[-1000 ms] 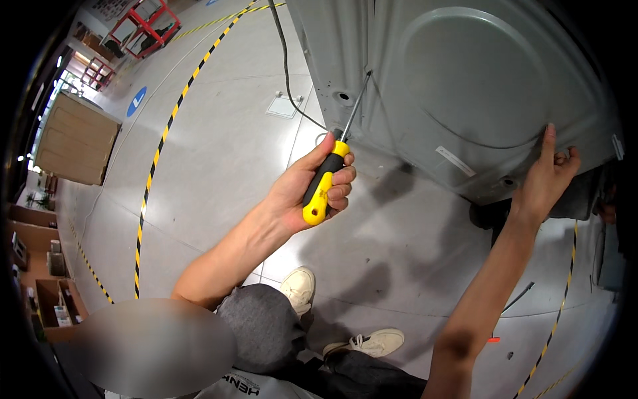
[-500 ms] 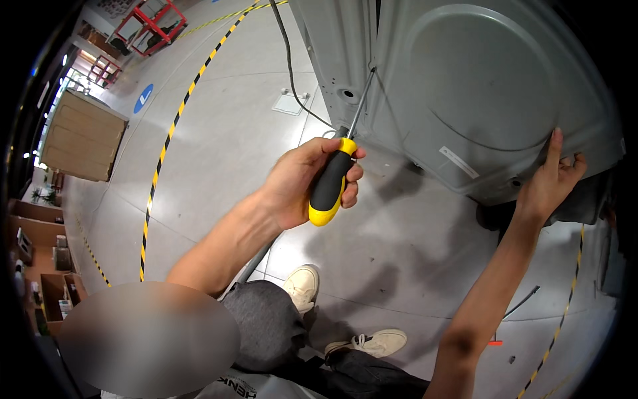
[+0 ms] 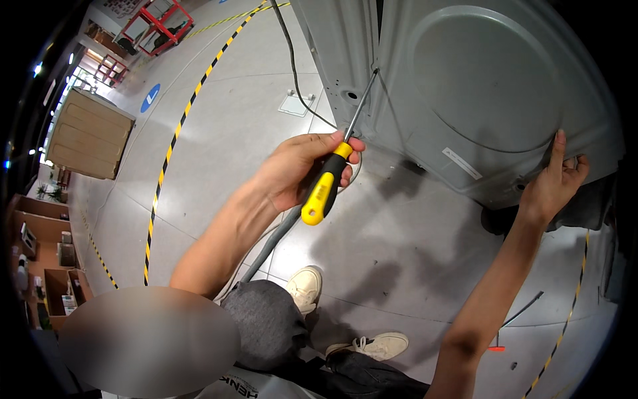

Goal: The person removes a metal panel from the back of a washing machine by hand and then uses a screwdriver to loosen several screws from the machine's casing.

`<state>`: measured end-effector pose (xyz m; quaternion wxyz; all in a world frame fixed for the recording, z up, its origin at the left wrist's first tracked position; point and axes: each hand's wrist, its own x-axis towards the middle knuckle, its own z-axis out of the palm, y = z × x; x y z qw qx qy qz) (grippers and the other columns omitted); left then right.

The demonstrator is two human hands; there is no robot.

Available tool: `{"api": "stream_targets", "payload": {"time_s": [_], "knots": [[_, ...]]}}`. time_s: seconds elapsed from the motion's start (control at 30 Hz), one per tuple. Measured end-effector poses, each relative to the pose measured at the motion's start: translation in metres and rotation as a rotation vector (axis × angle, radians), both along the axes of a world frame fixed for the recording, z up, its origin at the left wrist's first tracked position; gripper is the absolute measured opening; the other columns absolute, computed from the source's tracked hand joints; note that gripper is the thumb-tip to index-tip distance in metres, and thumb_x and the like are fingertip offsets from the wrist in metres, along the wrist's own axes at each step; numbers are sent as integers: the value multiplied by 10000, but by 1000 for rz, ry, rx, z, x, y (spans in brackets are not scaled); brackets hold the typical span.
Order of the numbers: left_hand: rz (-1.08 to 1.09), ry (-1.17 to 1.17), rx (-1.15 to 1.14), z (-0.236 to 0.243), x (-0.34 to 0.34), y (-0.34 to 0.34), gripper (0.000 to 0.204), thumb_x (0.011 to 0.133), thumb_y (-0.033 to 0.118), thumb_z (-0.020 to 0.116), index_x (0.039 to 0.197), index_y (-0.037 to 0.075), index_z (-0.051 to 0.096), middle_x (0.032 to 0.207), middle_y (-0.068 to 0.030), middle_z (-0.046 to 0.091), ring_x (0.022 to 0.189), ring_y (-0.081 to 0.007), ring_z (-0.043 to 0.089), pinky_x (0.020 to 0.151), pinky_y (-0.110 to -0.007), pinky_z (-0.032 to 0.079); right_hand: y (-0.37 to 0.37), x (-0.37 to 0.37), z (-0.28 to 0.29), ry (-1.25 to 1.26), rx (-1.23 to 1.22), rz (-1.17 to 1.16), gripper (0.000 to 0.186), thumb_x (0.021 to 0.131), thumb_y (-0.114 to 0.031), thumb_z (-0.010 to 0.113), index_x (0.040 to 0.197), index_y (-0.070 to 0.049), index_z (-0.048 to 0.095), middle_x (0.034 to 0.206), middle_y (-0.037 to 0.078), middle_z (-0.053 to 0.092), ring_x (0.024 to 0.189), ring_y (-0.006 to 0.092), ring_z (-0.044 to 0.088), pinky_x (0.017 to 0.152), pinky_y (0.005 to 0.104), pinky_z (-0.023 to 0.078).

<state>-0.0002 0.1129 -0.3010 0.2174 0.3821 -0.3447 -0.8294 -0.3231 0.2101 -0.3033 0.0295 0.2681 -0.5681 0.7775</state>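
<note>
My left hand [image 3: 296, 166] is closed around the yellow and black handle of a screwdriver [image 3: 321, 189], with thumb and fingers near the handle's front end. The steel shaft slants up and away, and its tip meets a small dark spot at a seam of a large grey sheet-metal panel [image 3: 492, 73]. Whether a screw sits there is too small to make out. My right hand [image 3: 553, 183] grips the panel near its lower right edge, one finger stretched up along the metal and the others bent.
A dark cable [image 3: 290, 66] and a thick grey hose [image 3: 272, 243] run beside the panel. On the floor at right lies a thin tool with a red end [image 3: 496, 348]. Yellow-black tape [image 3: 174, 136] marks the floor. A brown box-shaped unit [image 3: 90, 133] and a red cart [image 3: 156, 30] stand left.
The screwdriver handle has turned about its length, so a broad yellow side now shows. My left fingers have rolled around it. The right hand keeps its place on the panel.
</note>
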Motion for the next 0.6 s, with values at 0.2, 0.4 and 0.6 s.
{"api": "stream_targets", "payload": {"time_s": [0.2,0.4,0.6], "knots": [[-130,-562,-552,9,-12,4,276,920,265,612,935,-2,546,854,-73,556,604,-127,546,496,-282,469,-1,3,5,-5,-18,-17,574,885,-162,682,1248,104,326,1114,191,575,1030,203,557,934,277,429],[-117,293,128,-8,1,-18,282,985,252,413,1031,-8,510,883,-127,573,591,-147,541,480,-283,484,-2,-4,-1,13,-81,29,555,877,-124,685,1239,109,335,1107,182,581,1014,186,561,916,274,441],[-29,-164,-91,0,-5,-22,254,970,170,490,1020,-56,594,801,-107,649,676,-161,630,604,-271,541,-3,-3,-1,-1,-74,15,575,872,-138,693,1243,111,331,1090,185,588,1007,189,564,911,270,438]]}}
